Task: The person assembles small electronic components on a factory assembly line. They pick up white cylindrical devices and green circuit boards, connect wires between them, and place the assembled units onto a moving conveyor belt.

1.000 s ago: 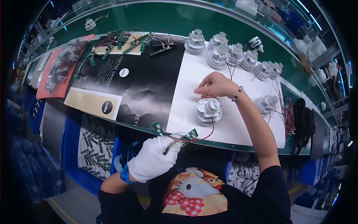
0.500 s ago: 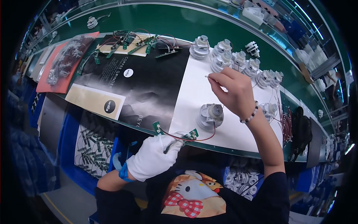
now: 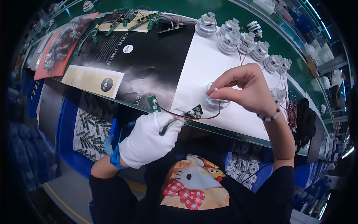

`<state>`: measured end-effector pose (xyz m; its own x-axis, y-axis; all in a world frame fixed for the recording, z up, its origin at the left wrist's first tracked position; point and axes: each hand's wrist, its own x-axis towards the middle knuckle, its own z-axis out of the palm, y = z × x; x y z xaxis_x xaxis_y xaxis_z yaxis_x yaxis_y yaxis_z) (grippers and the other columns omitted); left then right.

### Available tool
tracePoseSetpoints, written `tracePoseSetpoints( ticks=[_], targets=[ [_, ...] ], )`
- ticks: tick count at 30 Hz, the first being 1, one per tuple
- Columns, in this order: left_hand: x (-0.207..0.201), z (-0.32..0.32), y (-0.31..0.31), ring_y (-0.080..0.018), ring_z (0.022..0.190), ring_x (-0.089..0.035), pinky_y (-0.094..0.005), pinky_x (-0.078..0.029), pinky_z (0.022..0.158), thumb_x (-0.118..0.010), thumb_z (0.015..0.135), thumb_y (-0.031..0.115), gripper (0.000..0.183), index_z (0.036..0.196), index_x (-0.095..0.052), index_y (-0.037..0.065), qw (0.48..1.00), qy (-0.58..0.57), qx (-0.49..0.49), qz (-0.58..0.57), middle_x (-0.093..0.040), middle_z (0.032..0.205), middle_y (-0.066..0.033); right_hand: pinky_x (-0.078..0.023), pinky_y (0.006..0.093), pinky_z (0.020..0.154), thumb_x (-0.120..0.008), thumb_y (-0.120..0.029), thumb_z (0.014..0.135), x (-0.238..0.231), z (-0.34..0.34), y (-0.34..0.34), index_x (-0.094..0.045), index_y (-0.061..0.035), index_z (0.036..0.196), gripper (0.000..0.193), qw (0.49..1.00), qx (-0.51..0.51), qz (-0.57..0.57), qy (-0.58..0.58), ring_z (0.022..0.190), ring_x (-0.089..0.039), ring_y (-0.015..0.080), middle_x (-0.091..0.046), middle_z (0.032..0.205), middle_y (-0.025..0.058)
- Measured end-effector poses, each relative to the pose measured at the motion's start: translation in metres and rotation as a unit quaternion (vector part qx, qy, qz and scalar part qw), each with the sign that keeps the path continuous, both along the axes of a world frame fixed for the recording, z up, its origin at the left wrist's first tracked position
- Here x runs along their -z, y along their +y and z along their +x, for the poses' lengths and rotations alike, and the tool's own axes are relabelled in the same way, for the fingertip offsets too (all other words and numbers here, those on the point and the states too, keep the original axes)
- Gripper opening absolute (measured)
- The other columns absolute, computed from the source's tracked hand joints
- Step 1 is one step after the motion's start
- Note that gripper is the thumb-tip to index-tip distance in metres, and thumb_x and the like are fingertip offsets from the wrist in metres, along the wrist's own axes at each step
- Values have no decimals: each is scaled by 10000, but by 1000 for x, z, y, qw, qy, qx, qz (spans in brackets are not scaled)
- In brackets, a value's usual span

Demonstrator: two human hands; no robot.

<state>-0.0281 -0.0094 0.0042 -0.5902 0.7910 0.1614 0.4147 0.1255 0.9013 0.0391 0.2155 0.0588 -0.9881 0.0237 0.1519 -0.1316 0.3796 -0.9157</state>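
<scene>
My left hand [image 3: 151, 140], in a white glove with a blue strap at the wrist, is closed on a small green circuit board [image 3: 194, 112] near the table's front edge. A second green board [image 3: 153, 103] juts up beside the glove, with a dark red wire [image 3: 212, 117] curving from the boards to a round white-and-clear plastic part [image 3: 213, 104]. Directly over that part hovers or rests my bare right hand [image 3: 248, 87], thumb and forefinger pinched at its top. Whatever the pinch holds is too small to make out, and the fingers cover the part's upper end.
Several similar plastic parts [image 3: 229, 42] stand along the white sheet's far side. More wired boards [image 3: 140, 22] lie atop the black printed sheet [image 3: 149, 59]. An orange pad [image 3: 41, 67] carries a clear bag. Below left, a blue bin [image 3: 67, 145] holds boards; red wires [image 3: 292, 112] lie far right.
My right hand has come down from above the sheet to the top of the plastic part. My left hand keeps hold of the board. The whole view has shifted slightly.
</scene>
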Motion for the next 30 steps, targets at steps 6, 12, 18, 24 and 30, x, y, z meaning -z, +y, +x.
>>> tracePoseSetpoints(
  ticks=[6, 12, 18, 24, 30],
  targets=[
    [1, -1, -4, -292, 559, -585, -332, -452, 504, -602, 744, 29, 106, 842, -621, -10, 999, 42, -16, -3, -592, 663, -158, -493, 263, 547, -679, -33, 651, 7, 2, -19, -633, 9, 809, 170, 820, 46, 459, 340, 557, -575, 203, -591, 672, 83],
    [0, -3, -3, -294, 555, -579, -338, -449, 501, -600, 747, 26, 105, 844, -619, -11, 999, 51, -13, 3, -587, 658, -158, -492, 343, 650, -626, -46, 681, 16, 2, -20, -588, -14, 755, 89, 795, 23, 499, 343, 598, -554, 215, -563, 680, 71],
    [0, 0, -1, -299, 556, -573, -340, -446, 495, -606, 743, 20, 112, 852, -619, -5, 994, 102, -35, 26, -583, 658, -153, -428, 336, 605, -566, -40, 709, 5, 3, -24, -569, -23, 681, 33, 957, -77, 269, 75, 592, -546, 261, -565, 630, 94],
    [1, 3, 1, -303, 581, -578, -338, -451, 502, -606, 736, 0, 177, 912, -604, 1, 987, 151, -29, 40, -593, 707, -156, -423, 338, 653, -574, -24, 706, 12, 3, -24, -569, -9, 680, 30, 958, -76, 272, 41, 587, -533, 262, -552, 614, 97],
    [2, 5, -1, -306, 599, -583, -342, -460, 513, -607, 733, -10, 225, 958, -590, -6, 984, 165, -27, 57, -601, 741, -156, -425, 339, 677, -573, -18, 704, 11, 4, -27, -570, -14, 677, 28, 963, -61, 261, 38, 575, -534, 248, -556, 614, 89]
  ],
)
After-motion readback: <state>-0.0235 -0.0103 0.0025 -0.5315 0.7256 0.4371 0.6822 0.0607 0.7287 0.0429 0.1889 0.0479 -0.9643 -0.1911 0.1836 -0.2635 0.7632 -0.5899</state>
